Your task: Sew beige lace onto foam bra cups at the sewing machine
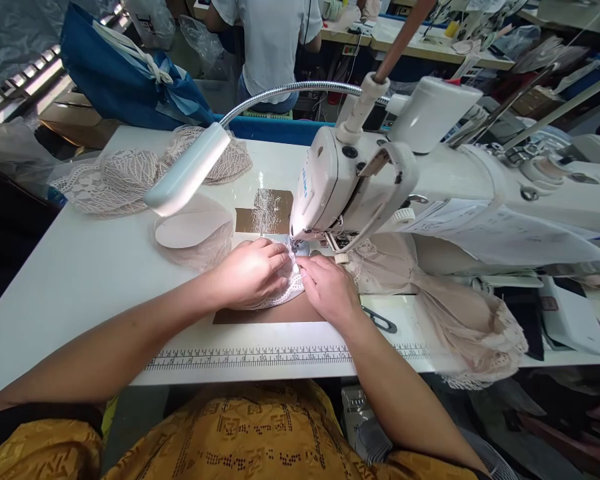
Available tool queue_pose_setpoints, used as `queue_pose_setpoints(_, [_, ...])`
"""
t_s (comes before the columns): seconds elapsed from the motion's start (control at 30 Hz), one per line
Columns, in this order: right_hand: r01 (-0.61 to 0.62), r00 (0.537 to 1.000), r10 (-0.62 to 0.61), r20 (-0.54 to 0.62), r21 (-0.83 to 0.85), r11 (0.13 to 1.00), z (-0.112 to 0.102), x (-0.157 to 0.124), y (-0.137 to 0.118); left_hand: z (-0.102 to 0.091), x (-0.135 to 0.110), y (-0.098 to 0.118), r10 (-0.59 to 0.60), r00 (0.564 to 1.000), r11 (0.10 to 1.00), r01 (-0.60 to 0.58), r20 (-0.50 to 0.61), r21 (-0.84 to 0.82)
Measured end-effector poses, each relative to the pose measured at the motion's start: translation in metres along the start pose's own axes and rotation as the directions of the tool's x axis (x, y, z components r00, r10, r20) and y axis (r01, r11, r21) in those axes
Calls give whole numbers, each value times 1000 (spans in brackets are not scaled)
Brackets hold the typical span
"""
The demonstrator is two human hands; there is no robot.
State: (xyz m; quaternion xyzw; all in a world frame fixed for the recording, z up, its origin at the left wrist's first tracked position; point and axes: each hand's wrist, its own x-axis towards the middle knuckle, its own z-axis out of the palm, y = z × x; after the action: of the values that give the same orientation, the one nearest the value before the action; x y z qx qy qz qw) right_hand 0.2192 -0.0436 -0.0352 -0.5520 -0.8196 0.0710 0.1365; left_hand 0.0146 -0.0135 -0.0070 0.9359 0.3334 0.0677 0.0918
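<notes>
A white lace piece (296, 283) lies on the bed of a white sewing machine (320, 180), its upper edge by the needle and presser foot (295, 245). My left hand (255, 270) rests over the lace from the left, fingers laid out on it and palm down. From the other side my right hand (330, 287) has its fingers drawn together at the lace's right edge, close to the needle. The fingertips partly cover the cloth there. Beige sheer fabric with lace (390, 263) spreads to the right of my right hand.
A lamp (190, 170) on a bendable metal neck hangs over the white table (105, 293). Lace pieces (130, 177) are piled at the back left. Small thread snips (380, 320) lie beside my right wrist, and a ruler strip (260, 358) runs along the front edge. A person (270, 47) sits beyond.
</notes>
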Motion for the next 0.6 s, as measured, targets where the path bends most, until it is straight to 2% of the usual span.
queue_pose_setpoints(0.17, [3, 1000, -3, 10, 5, 1000, -1, -1, -1, 10, 2, 2, 8, 1000, 999, -8, 0, 38])
queue_pose_setpoints(0.6, [28, 998, -28, 64, -4, 1000, -2, -1, 0, 8, 4, -15, 80, 997, 996, -81, 19, 38])
